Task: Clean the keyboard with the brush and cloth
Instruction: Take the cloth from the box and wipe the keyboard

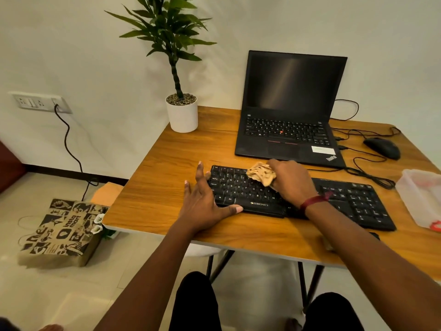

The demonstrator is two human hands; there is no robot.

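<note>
Head view: crumpled cloth (261, 174) (beige) touches black keyboard (238, 187).

A crumpled, soft tan cloth (261, 174) lies on the matt black plastic keyboard (298, 199), which sits near the front edge of the smooth, wood-grained desk (167, 182).

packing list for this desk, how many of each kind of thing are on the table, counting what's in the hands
keyboard: 1
laptop: 1
mouse: 1
potted plant: 1
cloth: 1
plastic container: 1
total: 6
</note>
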